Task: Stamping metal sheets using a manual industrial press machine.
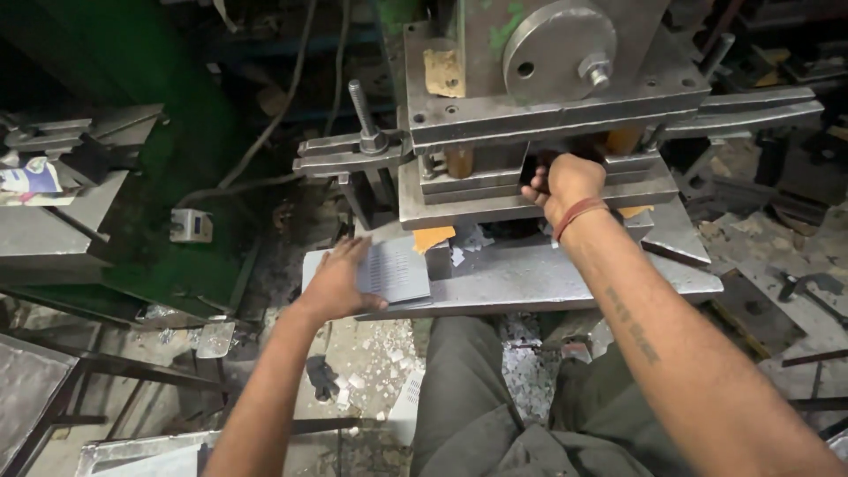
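Your left hand [338, 281]: spread flat on the perforated metal sheet [395, 270], near-left on the tabletop [548, 278], not yet fed. Your right hand [565, 184]: reaching into the press die [530, 181]; grip unclear.

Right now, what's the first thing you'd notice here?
The big grey metal press at top centre, with the right hand reaching in under it. Lower left, the left hand lies flat on a thin slotted metal sheet on the machine's table.
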